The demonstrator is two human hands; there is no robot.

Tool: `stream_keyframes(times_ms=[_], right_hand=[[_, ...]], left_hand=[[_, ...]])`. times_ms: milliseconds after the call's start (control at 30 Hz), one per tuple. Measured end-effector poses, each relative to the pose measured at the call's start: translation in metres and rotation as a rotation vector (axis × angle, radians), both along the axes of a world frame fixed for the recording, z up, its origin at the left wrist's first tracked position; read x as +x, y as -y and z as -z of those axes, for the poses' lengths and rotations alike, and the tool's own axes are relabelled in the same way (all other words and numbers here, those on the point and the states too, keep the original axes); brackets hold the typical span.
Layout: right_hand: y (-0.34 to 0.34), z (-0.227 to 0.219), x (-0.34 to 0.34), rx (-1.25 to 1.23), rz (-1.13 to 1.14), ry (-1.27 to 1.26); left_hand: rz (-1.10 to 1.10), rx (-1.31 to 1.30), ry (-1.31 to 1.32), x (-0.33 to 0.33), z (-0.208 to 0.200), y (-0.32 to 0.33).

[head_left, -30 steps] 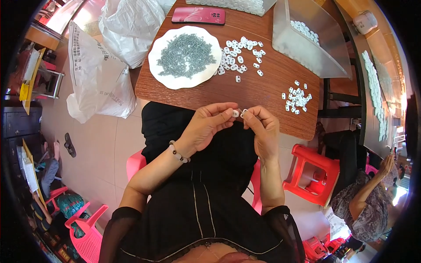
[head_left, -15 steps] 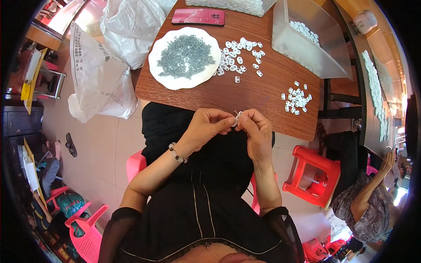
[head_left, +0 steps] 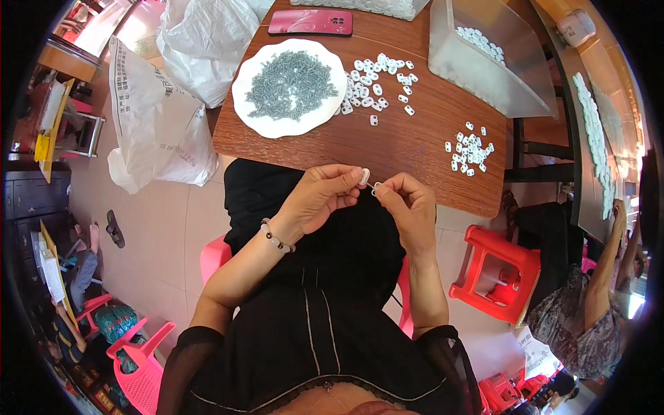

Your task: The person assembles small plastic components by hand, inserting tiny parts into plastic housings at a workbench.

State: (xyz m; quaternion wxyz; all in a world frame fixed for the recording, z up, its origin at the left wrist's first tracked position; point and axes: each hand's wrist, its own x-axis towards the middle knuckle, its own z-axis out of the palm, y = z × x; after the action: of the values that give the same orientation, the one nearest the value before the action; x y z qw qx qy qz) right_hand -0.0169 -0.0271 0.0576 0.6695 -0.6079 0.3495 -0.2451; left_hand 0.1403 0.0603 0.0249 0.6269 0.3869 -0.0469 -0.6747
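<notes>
Just over the table's near edge, my left hand point(head_left: 321, 195) pinches a small white plastic piece point(head_left: 364, 176) between thumb and fingertips. Close to its right, my right hand point(head_left: 409, 211) is closed on another small white piece point(head_left: 376, 188). A thin grey pin point(head_left: 371, 185) shows between the two pieces; which one it sits in I cannot tell. Beyond my hands, a scalloped white plate point(head_left: 243, 111) bears a heap of grey pins point(head_left: 290, 84). Loose white two-hole pieces point(head_left: 366, 90) lie beside the plate, and a smaller group point(head_left: 470, 151) lies at the right.
A translucent bin point(head_left: 477, 90) with white pieces stands at the table's point(head_left: 408, 149) far right. A pink phone point(head_left: 310, 23) lies behind the plate. White sacks point(head_left: 162, 131) stand on the left, a red stool point(head_left: 495, 274) on the right. Another person point(head_left: 581, 321) sits at the right.
My hands have moved slightly apart. The white piece in my left hand has come up and left, away from the right fingertips, and the pin now shows in the gap.
</notes>
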Motion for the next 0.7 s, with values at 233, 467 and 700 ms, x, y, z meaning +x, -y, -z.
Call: stream_keyframes(times_ms=[233,467,700], right_hand=[[0.0019,0.0024,-0.0005,0.000,0.019,0.008],[0.0022,0.0041,0.0006,-0.050,0.021,-0.032],[0.0014,0.0057,0.0024,-0.106,0.016,-0.059]], left_hand=[[-0.006,0.002,0.062,0.0013,-0.0014,-0.0012],[-0.004,-0.014,0.083,0.0023,-0.0002,-0.0018],[0.007,-0.028,0.290,0.0005,-0.0042,-0.0014]])
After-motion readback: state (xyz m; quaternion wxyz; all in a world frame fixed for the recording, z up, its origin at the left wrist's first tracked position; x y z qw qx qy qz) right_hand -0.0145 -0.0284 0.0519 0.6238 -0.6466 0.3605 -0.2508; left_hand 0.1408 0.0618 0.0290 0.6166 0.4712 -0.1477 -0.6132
